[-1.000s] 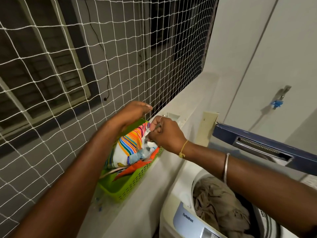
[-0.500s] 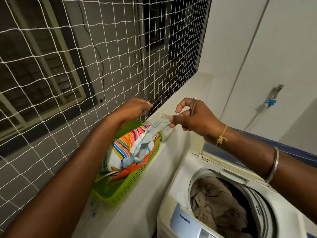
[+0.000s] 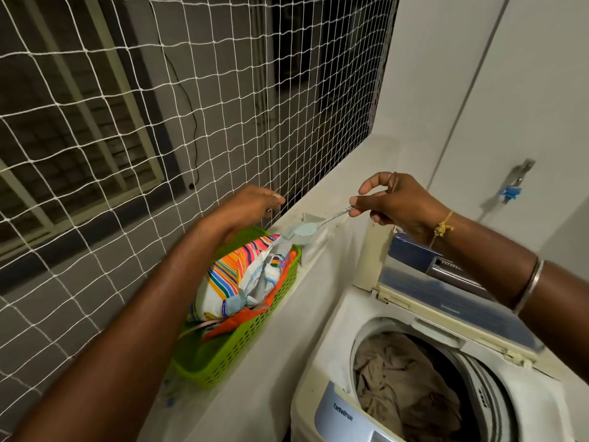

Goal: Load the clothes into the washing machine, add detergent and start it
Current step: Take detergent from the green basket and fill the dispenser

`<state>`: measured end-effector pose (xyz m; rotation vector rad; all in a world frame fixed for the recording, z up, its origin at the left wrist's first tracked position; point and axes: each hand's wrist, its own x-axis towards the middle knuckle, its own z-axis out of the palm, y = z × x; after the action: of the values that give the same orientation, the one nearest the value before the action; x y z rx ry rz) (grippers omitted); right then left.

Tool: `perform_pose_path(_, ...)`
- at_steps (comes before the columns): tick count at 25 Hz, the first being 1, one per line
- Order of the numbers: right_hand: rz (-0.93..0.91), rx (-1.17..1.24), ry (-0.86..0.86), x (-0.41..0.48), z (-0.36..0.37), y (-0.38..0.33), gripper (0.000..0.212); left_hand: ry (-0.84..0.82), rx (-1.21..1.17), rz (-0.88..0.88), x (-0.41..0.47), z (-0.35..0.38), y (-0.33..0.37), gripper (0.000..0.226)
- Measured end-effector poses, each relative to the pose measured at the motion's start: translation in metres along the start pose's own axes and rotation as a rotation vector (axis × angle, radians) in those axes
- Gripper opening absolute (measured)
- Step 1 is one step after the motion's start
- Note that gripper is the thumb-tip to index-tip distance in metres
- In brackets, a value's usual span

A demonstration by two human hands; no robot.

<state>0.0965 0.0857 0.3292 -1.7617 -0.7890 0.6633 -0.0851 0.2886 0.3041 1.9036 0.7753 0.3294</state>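
Now the right hand [image 3: 398, 202] pinches a spoon [image 3: 322, 223] heaped with pale detergent above the ledge [image 3: 334, 193]. Left hand [image 3: 251, 205] curls around the striped detergent bag [image 3: 229, 282] in the green basket [image 3: 242, 346]. Near right, brown clothes [image 3: 401, 384] fill the open washing machine [image 3: 322, 362].

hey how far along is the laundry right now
Done: clothes already sit in the open washing machine. In hand: the right hand lifts a spoon from the detergent bag in the green basket, while the left hand steadies the bag. Left: adding detergent, closing the lid, starting it.
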Motion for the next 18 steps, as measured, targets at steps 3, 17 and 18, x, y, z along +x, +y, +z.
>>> perform_pose_path(3,0.039,-0.019,0.025,0.029,0.000,0.020,0.014,-0.009,-0.015,-0.011,-0.003,-0.004,-0.005,0.026)
perform_pose_path(17,-0.269,-0.454,0.115,0.112,0.020,0.085,0.015,0.036,-0.053,-0.056,-0.011,-0.012,-0.023,0.028)
perform_pose_path(18,-0.321,-0.498,0.136,0.112,0.021,0.085,0.015,0.044,-0.048,-0.050,-0.011,-0.011,-0.022,0.027)
